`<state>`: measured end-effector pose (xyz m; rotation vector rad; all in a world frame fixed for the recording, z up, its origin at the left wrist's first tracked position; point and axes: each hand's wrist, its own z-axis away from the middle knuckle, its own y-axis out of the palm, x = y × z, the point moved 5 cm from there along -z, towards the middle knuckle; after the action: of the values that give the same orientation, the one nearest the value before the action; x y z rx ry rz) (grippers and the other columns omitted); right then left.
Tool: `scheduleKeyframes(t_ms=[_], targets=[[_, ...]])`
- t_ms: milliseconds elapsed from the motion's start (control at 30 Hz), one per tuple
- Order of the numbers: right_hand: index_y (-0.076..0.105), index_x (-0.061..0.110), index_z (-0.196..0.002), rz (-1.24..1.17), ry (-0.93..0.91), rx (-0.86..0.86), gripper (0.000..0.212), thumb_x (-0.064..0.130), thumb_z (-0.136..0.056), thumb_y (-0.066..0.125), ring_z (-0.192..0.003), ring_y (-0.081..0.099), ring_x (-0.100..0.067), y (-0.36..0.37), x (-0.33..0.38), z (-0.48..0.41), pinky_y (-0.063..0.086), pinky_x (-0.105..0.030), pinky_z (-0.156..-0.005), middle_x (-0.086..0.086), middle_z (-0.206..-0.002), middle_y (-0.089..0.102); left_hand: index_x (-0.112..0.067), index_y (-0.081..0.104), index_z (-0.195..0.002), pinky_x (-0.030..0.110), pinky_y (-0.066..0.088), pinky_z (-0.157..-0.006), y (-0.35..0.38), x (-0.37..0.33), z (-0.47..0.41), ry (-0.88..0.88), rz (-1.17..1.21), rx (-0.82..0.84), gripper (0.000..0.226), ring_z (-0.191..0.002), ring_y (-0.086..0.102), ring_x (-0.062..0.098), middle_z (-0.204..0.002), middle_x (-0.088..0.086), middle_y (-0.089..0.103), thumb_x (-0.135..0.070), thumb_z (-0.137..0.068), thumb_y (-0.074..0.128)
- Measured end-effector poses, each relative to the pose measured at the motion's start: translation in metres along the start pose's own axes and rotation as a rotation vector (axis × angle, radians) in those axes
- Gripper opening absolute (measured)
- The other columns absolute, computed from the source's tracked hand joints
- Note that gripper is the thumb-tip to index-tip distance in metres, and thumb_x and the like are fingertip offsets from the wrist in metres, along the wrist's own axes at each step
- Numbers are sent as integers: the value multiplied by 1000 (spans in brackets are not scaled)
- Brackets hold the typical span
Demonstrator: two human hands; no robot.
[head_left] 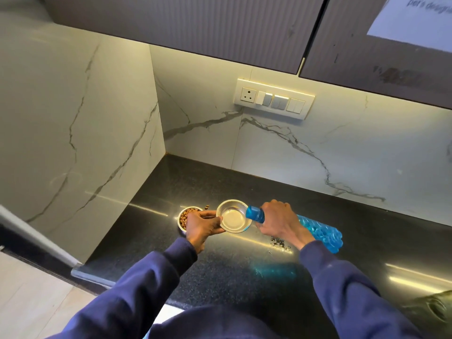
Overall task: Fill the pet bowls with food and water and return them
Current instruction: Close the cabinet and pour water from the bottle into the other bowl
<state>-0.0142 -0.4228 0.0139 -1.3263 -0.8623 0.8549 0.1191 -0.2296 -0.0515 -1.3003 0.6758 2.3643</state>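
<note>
Left hand [201, 227]: pinches the left rim of the empty steel bowl [233, 217] on the black counter [220, 277].
Right hand [278, 221]: grips the blue bottle [318, 231] near its neck, cap end over the bowl's rim.
Kibble bowl [184, 216]: just left, partly behind the left hand.

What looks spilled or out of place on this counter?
A few kibble pieces lie loose on the black counter just behind the food bowl, beside the second bowl. Dark specks are scattered near the right hand, below the blue bottle; what they are is unclear.
</note>
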Motion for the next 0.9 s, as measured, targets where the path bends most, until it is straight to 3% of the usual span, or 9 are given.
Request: scheduleKeyframes(t_ms=[133,267,333,500,667,900], targets=[[66,21,-106,68,-28,36,44,54,-76,66,-77,48,-13,-4,0,-2,42,-34,-80,7,-83,51,-1,73,-95,32,64,-60,2,-4,3,11,-9,5,14,-75,80,29,-77,9,80,6,-83,76],[66,20,-108,85,-55,40,44,52,-77,68,-85,59,-16,-9,3,-4,46,-36,-84,1,-92,64,0,74,-95,32,64,-60,0,-6,4,24,-22,7,13,-75,80,30,-78,10,80,6,-83,77],[65,19,-107,105,-67,41,43,50,-78,68,-85,61,-18,-10,5,-4,46,-36,-83,1,-88,61,-1,75,-92,32,64,-60,-1,-7,5,26,-21,7,12,-75,80,30,-78,13,80,7,-83,77],[65,18,-106,119,-68,35,42,49,-79,68,-76,46,-13,-15,8,-4,37,-33,-78,6,-83,47,-2,76,-91,32,64,-60,-1,-8,6,20,-32,18,12,-76,80,31,-80,14,80,5,-82,78],[66,18,-105,133,-74,47,42,49,-78,67,-74,48,-14,-17,10,-5,42,-34,-76,6,-82,49,2,75,-100,34,65,-64,1,-11,6,18,-43,24,17,-79,80,32,-87,17,80,6,-83,77],[66,17,-111,148,-75,20,48,51,-78,69,-84,62,-18,-20,4,-8,45,-35,-80,-2,-95,68,2,74,-100,31,65,-63,5,-13,5,13,-39,53,16,-79,80,30,-90,17,79,8,-85,73]])
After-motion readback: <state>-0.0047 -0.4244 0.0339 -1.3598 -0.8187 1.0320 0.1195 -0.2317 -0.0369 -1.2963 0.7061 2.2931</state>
